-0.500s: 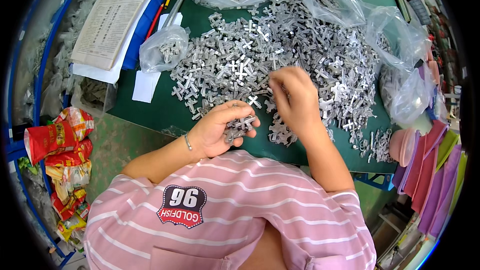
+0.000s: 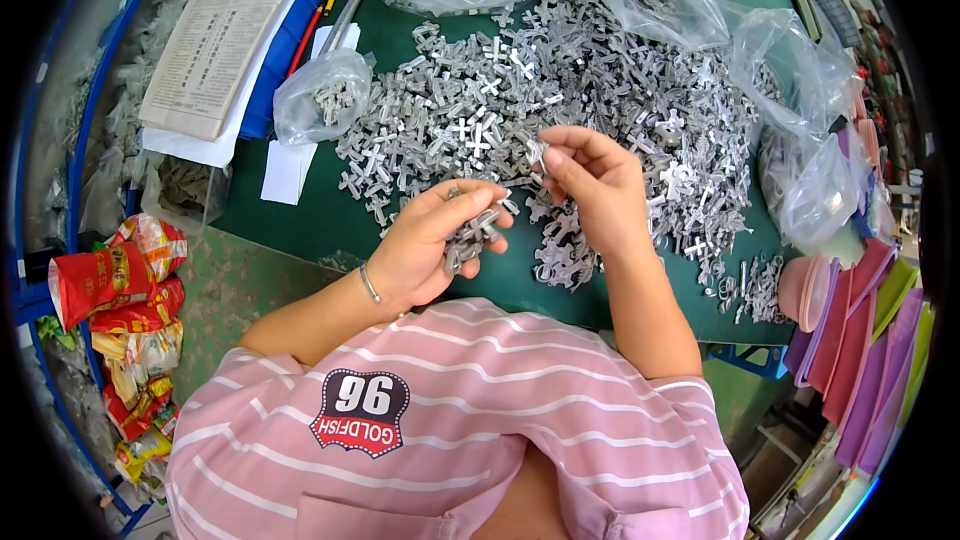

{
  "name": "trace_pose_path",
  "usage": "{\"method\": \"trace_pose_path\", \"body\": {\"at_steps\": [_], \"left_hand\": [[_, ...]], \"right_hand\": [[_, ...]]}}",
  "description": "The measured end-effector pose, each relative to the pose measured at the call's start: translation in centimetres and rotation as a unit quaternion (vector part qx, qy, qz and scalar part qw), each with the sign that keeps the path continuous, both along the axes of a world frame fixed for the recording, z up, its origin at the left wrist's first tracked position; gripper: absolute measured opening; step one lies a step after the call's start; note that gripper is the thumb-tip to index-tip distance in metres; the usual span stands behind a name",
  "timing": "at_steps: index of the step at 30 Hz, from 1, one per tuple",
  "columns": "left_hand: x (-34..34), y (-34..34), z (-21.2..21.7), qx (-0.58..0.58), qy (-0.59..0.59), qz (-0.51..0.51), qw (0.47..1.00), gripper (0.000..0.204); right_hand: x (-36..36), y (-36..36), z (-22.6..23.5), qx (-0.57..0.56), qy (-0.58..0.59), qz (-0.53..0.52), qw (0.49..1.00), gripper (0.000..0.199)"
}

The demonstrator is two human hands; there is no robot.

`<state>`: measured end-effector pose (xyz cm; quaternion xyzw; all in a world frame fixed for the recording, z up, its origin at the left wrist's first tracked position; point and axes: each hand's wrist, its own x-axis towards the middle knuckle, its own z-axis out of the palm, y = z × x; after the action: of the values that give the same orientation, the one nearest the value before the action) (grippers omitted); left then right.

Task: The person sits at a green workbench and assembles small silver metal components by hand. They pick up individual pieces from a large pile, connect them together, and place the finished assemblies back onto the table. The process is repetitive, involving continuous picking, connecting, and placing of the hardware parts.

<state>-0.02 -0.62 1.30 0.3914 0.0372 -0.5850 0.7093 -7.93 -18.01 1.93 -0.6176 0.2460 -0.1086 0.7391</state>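
Observation:
A wide heap of small silvery metal pieces (image 2: 620,90), many shaped like crosses, covers the green table top (image 2: 350,225). Cupped at the heap's near edge, my left hand (image 2: 425,245) holds several grey metal pieces (image 2: 470,238) against its fingers. To its right, my right hand (image 2: 600,185) pinches a small silvery metal piece (image 2: 537,152) between thumb and fingertips, just over the heap. The exact shape of that piece is hard to make out. The two hands are a little apart.
Clear plastic bags (image 2: 665,0) of metal pieces stand along the far and right edges. A small bag (image 2: 325,95) lies at left beside a blue tray (image 2: 300,30) topped with a printed sheet (image 2: 225,35). Pink containers (image 2: 800,290) stand at the right edge.
My right hand has turned and now shows a metal piece at its fingertips. My left hand has shifted slightly, tilting its handful.

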Motion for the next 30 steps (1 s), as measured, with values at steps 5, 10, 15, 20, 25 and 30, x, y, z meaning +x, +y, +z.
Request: {"method": "trace_pose_path", "body": {"at_steps": [5,10,15,20,25,30], "left_hand": [[0.0,-0.8,0.3,0.018,-0.024,0.011,0.999,0.021],[0.0,-0.9,0.2,0.021,-0.021,0.018,0.999,0.02],[0.0,-1.2,0.1,0.026,-0.024,0.012,0.999,0.018],[-0.1,-1.5,0.7,0.022,-0.171,0.136,0.976,0.012],[0.2,-4.2,1.6,-0.072,-0.811,0.047,0.579,0.017],[-0.3,-5.4,3.3,-0.111,-0.826,0.028,0.552,0.025]], "right_hand": [[-1.6,1.3,-0.1,0.006,-0.061,0.038,0.997,0.024],[-1.9,2.3,-0.5,-0.007,-0.095,0.026,0.995,0.029],[-2.2,2.3,-0.9,-0.035,-0.093,0.045,0.994,0.033],[-1.8,1.9,-1.9,0.243,-0.041,0.039,0.968,0.032],[-0.6,4.1,-1.0,0.589,-0.118,0.002,0.8,0.046],[-2.5,2.5,-0.5,0.57,-0.04,-0.201,0.796,0.03]]}}
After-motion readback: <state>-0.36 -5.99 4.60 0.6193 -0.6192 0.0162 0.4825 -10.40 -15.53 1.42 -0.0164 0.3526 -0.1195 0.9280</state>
